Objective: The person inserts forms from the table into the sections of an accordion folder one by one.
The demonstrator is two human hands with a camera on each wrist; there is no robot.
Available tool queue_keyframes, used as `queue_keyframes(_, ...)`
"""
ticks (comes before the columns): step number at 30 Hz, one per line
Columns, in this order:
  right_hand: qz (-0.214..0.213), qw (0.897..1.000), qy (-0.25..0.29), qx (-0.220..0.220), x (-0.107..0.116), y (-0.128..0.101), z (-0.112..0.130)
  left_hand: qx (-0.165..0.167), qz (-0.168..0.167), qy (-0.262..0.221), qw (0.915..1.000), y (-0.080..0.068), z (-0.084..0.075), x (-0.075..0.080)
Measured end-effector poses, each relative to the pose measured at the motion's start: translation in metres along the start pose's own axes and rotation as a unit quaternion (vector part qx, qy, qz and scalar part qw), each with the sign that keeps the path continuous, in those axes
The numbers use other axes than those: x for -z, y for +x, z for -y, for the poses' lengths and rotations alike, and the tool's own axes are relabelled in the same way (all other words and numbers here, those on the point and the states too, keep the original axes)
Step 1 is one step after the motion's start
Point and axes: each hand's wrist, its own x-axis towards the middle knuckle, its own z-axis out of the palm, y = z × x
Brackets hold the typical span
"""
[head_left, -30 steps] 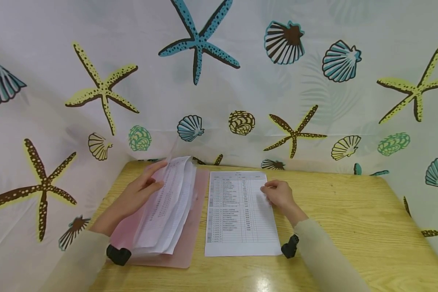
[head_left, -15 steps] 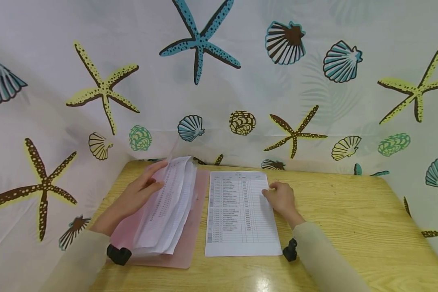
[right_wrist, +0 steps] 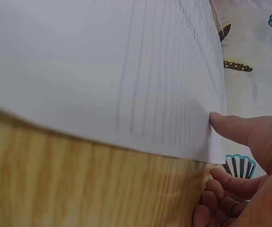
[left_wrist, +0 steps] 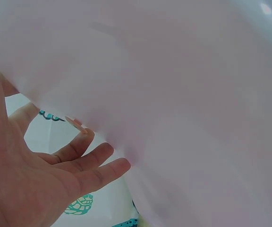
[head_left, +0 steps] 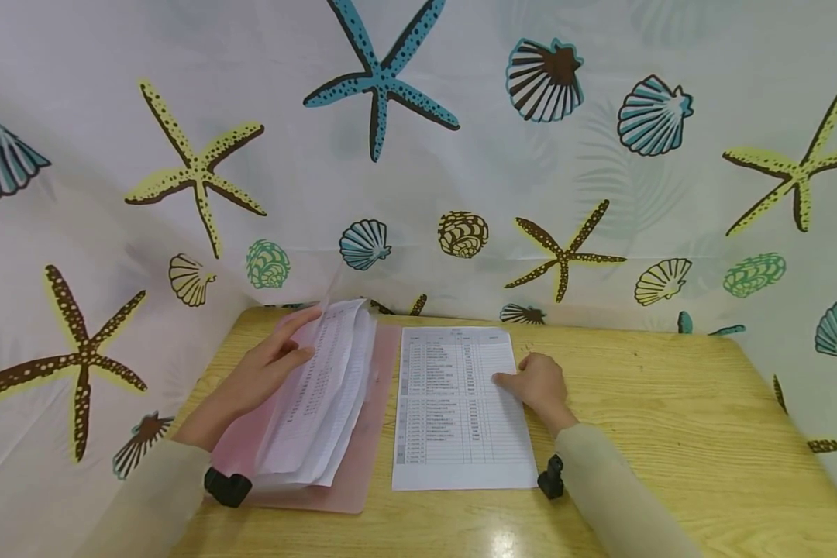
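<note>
On the left of the table a pink translucent folder [head_left: 380, 403] lies spread, with several printed sheets [head_left: 314, 395] leaning up inside it. My left hand [head_left: 268, 368] holds the raised folder cover by its edge. In the left wrist view its fingertips touch the cover [left_wrist: 174, 118], and part of the hand passes behind it. A single printed sheet of paper [head_left: 460, 457] with a table of rows lies right of the folder. At that sheet's right edge is my right hand [head_left: 544, 384], its thumb on top and the other fingers curled beside and below the edge.
The wooden table [head_left: 663, 434] extends to the right of the sheet. A white curtain [head_left: 418, 186] printed with starfish and shells stands behind the table and at both sides. Small black wrist cameras [head_left: 226, 487] are strapped on both wrists.
My right hand has slid slightly down along the sheet's right edge, and its thumb now reaches further onto the paper. The left hand and folder have hardly moved.
</note>
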Motion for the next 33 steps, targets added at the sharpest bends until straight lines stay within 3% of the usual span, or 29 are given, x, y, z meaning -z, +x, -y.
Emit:
queue_keyframes(17,0.007,0.999,-0.010,-0.041,-0.004,0.003,0.011,-0.003,-0.006,-0.006,1.0000,-0.002,0.000,0.002)
queue_keyframes(33,0.022,0.999,-0.010,-0.045,0.002,0.001,0.015,-0.005,-0.008,-0.006,0.9999,-0.003,-0.002,0.002)
